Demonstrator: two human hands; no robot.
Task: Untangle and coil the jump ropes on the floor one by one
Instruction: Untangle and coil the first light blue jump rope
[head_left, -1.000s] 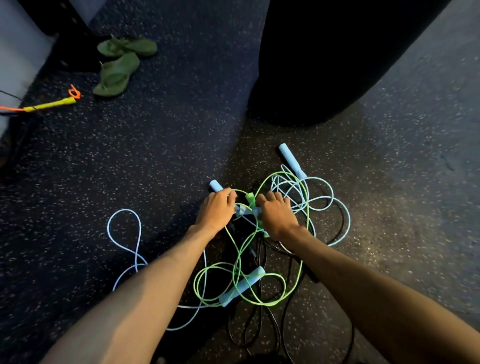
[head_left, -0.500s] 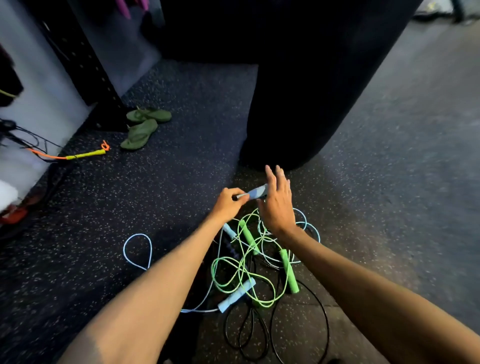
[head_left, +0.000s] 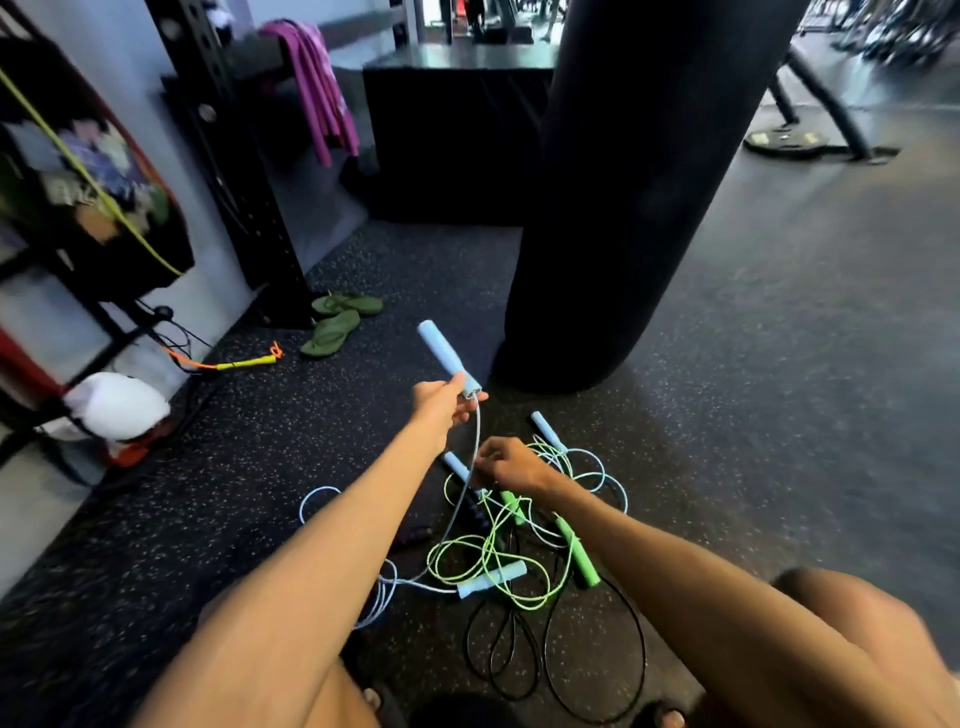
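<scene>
Raised blue handle (head_left: 447, 356) off pile (head_left: 493, 556), gripped in left hand (head_left: 441, 405); pinching its cord (head_left: 477, 431) just nearer with right hand (head_left: 511, 465), open a moment ago. Starts the first untangling; no coil yet.

Left hand (head_left: 440, 406) round a raised blue handle (head_left: 442, 352), right hand (head_left: 511, 465) on its cord (head_left: 477, 431), above tangled ropes (head_left: 493, 558).

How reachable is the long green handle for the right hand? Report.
Probably yes. The long green handle lies uncovered on the floor, close behind the right hand. That hand pinches the blue cord, though, and would have to let go first.
</scene>
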